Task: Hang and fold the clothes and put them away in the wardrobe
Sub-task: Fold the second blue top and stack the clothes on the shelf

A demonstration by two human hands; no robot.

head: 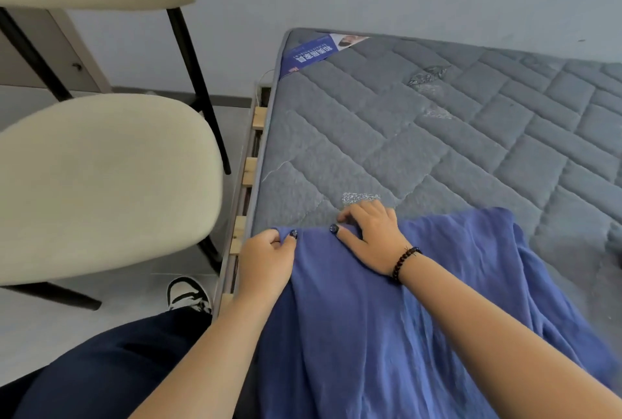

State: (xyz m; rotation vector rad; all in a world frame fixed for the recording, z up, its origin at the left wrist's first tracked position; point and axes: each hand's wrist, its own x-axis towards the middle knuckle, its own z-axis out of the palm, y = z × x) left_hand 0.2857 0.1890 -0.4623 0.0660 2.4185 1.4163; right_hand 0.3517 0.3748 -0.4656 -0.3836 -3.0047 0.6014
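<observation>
A bare grey quilted mattress [437,135] fills the right side of the view, under a plain pale wall. It lies on a bed frame whose wooden slats [250,167] show along its left edge. A blue label [311,55] sits at the far corner of the mattress; its print is too small to read.

The blue garment [387,317] is spread on the near part of the mattress. Its lower part runs out of the picture at the bottom, so what kind of clothing it is cannot be told. The wardrobe is not in view. The right edge of the mattress is cut off by the frame.

On the left stands a cream chair [101,183] with black legs, just beside the bed, with only a narrow strip of floor between them. A black and white shoe [188,294] stands in this gap. Most of the mattress beyond the garment is free surface.

The left hand [266,260] pinches the top left corner of the garment between curled fingers and thumb, at the mattress edge. The right hand [370,236], with a dark bead bracelet [405,262] on the wrist, holds the top edge of the cloth near the left hand; its fingers are curled into the fabric.
</observation>
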